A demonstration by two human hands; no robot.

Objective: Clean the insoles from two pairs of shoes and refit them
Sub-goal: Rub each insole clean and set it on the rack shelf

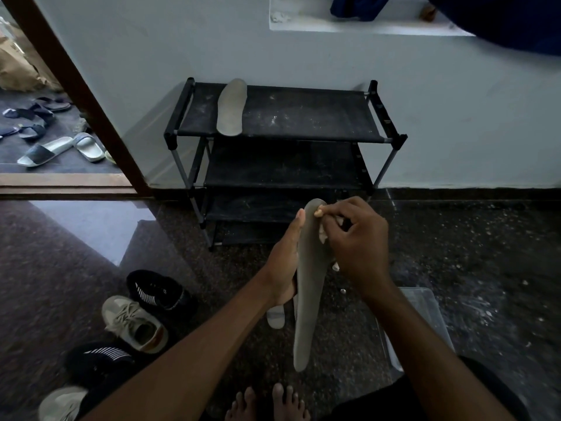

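Note:
My left hand [283,262] grips a long grey insole [308,287] from its left side and holds it upright in front of me. A small pale cloth [322,235] is bunched in my right hand [358,241], which presses it against the insole's upper end. Another grey insole [231,108] lies on the top shelf of the black shoe rack [303,117]. On the floor at the left stand a beige sneaker [133,323], a black striped sneaker [158,290], a second black one [97,360] and a second beige one [60,402]. A pale insole piece [275,316] shows below my left hand.
A clear plastic box [422,317] sits on the dark speckled floor under my right forearm. My bare feet [267,402] are at the bottom edge. Several slippers [57,147] lie beyond the doorway at the left. A wall ledge [349,25] holds dark blue fabric.

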